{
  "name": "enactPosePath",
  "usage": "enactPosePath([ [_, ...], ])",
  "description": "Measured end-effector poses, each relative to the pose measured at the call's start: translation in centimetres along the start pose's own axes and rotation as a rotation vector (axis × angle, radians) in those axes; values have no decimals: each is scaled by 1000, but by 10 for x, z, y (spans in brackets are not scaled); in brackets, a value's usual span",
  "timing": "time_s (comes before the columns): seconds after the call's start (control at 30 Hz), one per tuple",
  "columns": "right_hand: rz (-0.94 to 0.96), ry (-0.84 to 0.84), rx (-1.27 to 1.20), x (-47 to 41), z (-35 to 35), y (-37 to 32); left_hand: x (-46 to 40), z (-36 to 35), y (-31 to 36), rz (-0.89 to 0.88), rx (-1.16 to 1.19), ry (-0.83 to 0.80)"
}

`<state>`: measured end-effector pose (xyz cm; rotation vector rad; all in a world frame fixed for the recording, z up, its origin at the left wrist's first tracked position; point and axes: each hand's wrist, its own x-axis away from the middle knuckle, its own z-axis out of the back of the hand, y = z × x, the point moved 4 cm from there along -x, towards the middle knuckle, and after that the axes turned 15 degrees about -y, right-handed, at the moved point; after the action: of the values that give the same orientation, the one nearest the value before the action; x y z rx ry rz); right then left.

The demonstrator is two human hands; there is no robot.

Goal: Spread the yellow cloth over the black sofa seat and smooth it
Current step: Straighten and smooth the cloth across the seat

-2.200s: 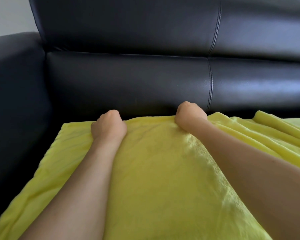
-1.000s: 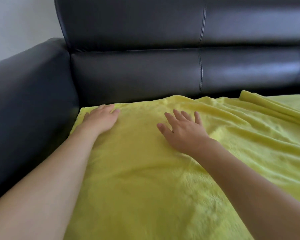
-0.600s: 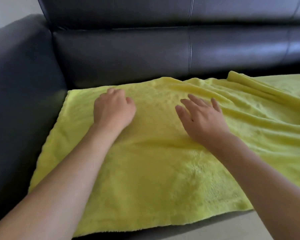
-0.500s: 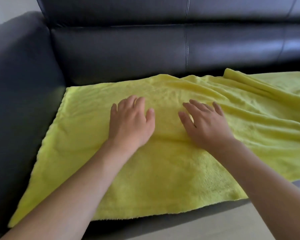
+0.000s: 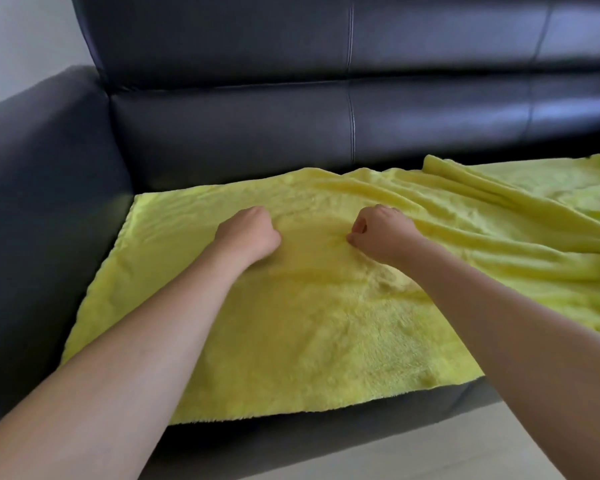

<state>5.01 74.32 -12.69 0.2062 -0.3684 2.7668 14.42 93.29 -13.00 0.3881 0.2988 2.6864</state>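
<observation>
With the fuzzy yellow fleece cloth [image 5: 291, 306] lying across the black leather sofa seat [image 5: 326, 434], both left hand [image 5: 248, 233] and right hand [image 5: 381, 233] curled, seemingly pinching pile. Risk: bunching fresh wrinkles; right-side folds [image 5: 482, 202] left unsmoothed.

The fluffy yellow cloth [image 5: 291, 323] lies spread over the black sofa seat [image 5: 326, 431], flat at left, rumpled in folds toward the right.

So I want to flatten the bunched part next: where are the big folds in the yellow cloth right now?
In the head view they lie right of the right hand, running across the yellow cloth below the sofa backrest.
</observation>
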Motion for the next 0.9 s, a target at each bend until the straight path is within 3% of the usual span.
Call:
enactPosePath([
  [0.4,59,207,-145,5,0,5,2,4,0,54,457,239],
  [0.47,63,273,-128,7,-2,6,4,0,1,37,422,349],
  [0.6,78,392,-72,13,-10,7,4,-14,6,-121,98,580],
  [0.77,270,487,113,35,-22,-1,-7,-21,11,-60,-81,432],
  [0.9,227,191,165,34,-33,5,1,-26,9,-102,-101,335],
])
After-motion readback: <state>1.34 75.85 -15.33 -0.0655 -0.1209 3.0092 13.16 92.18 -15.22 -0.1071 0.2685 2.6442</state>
